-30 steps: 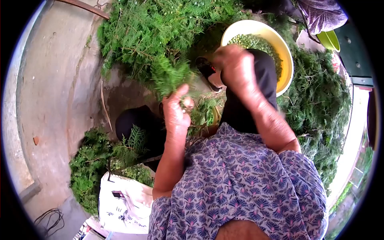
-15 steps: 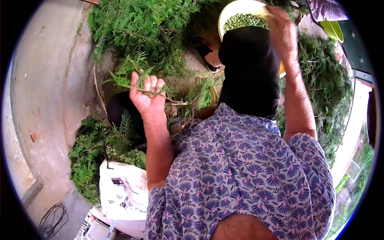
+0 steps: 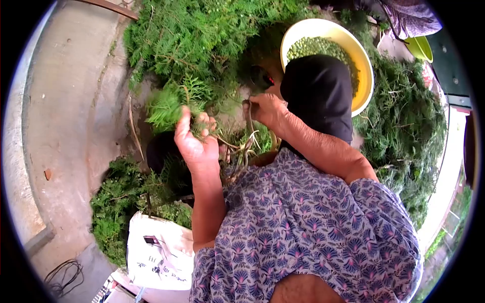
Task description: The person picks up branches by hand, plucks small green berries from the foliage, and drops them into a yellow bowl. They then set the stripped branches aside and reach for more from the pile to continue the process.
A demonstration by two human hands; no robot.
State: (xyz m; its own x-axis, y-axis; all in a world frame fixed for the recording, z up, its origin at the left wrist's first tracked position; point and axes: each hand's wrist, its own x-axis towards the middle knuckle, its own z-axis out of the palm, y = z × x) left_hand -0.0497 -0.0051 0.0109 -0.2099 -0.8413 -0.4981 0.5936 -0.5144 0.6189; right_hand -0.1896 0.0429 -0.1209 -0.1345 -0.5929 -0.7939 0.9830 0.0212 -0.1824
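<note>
My left hand [image 3: 197, 144] is closed around a leafy evergreen branch [image 3: 174, 103], its feathery green tip fanning out above my thumb. Bare woody stems [image 3: 247, 144] run from that hand toward my lap. My right hand [image 3: 272, 111] is at the upper end of a brown stem, its fingers bent against it; the fingertips are partly hidden. Beyond my black-clad knee stands a yellow basin [image 3: 367, 76] with small round green seed cones [image 3: 317, 48] in it.
Cut evergreen foliage [image 3: 202, 30] is heaped ahead, with more greenery [image 3: 404, 121] on the right and a pile [image 3: 116, 202] at lower left. A white sack [image 3: 159, 252] lies near my left elbow. Coiled wire [image 3: 64, 278] rests on the concrete floor [image 3: 70, 126]. A person's patterned clothing [image 3: 414, 17] shows at upper right.
My right hand has come down from over the basin to the woody stem. My left hand still holds the branch, whose leafy tip is blurred by motion. The view has shifted slightly.
</note>
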